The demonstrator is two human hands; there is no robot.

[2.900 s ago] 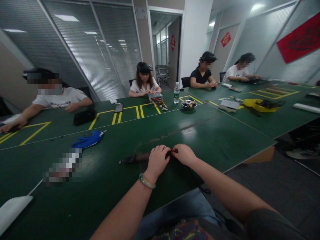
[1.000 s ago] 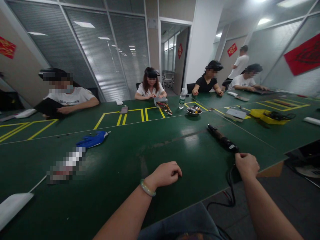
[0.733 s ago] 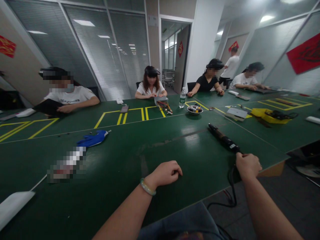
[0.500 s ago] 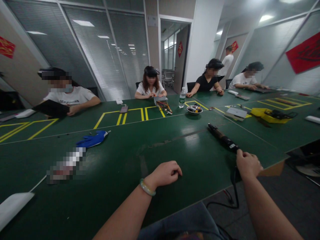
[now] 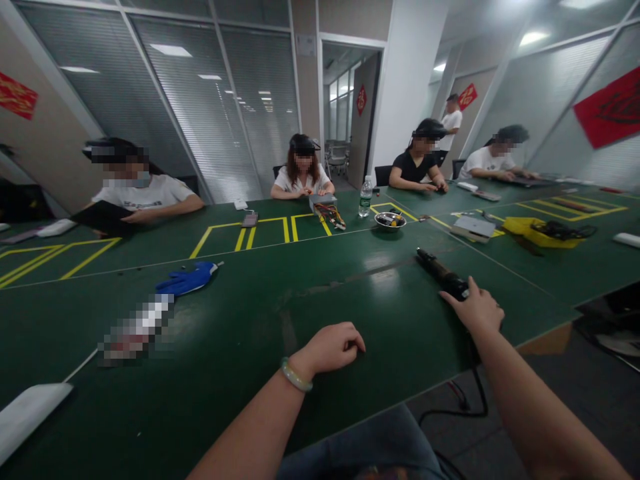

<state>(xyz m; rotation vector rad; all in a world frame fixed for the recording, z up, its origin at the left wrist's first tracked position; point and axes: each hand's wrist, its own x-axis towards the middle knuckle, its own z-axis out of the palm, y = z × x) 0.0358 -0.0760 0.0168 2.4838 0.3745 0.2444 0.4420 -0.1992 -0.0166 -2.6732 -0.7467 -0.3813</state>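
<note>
My left hand, with a pale bangle at its wrist, rests on the green table, its fingers curled in and nothing seen in them. At the right, a black corded electric screwdriver lies slantwise on the table, tip pointing away from me. My right hand is over the rear end of that screwdriver. Its thumb and forefinger are spread to either side of the body; the other fingers are partly hidden. From beneath the hand, a black cable hangs down past the table's edge.
A blue glove lies at the left, beside a blurred-out object. Farther back stand a metal bowl with small items, a water bottle and a yellow tray of black cables. Several people sit across the green table.
My right hand has shifted forward and left along the screwdriver, from its rear end onto its body, and its thumb and forefinger have spread apart. My left hand stays still.
</note>
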